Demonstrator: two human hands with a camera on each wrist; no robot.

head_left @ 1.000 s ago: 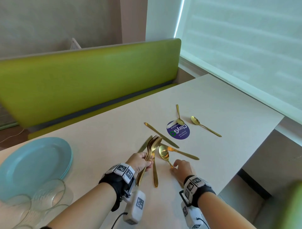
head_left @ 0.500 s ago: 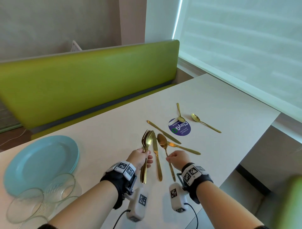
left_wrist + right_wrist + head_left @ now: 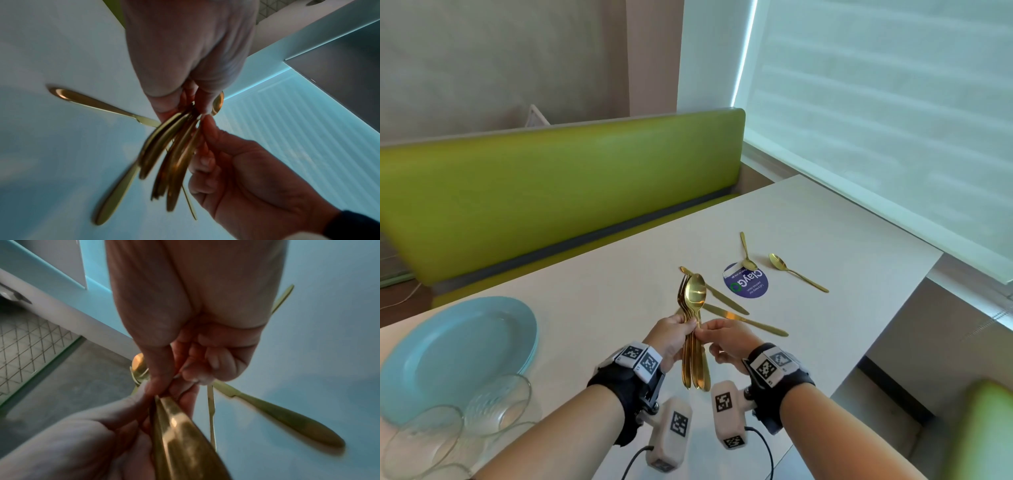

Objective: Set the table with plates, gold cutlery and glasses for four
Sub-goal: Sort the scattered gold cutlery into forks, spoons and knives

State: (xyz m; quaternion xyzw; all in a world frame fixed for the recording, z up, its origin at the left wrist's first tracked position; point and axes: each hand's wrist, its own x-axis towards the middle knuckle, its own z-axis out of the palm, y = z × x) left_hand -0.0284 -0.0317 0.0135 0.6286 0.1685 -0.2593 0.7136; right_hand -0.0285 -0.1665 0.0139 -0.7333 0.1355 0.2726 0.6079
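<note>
- Nearest us, the left hand holds a fan of gold cutlery upright above the table's near edge: forks behind, one big spoon in front, fingers and thumb curled round the handles.
- That spoon is the news! A second ago it lay on the table under the right hand's fingertips; half a second ago it was coming up; now it sits in the bundle, bowl up and facing us.
- The right hand is pinching the spoon's stem against the pack, thumb and forefinger narrow on the metal, the other fingers tucked in.
- From the left wrist view the handles splay downward like a loose bouquet, so my read is the right hand is squaring them up.
- Meaning for the job: this is still gathering, not laying. No place is set yet.
- Down at the near left, clear glasses wait beside the stacked blue plates, untouched.
- Just beyond the hands, two gold knives lie on the white table, crossing near their tips.
- Farther out, a small spoon rests with its bowl on the round purple sticker, and another spoon lies just to its right.
- My guess: those four loose pieces are next for collecting.
- Beyond it all, the green bench.
</note>
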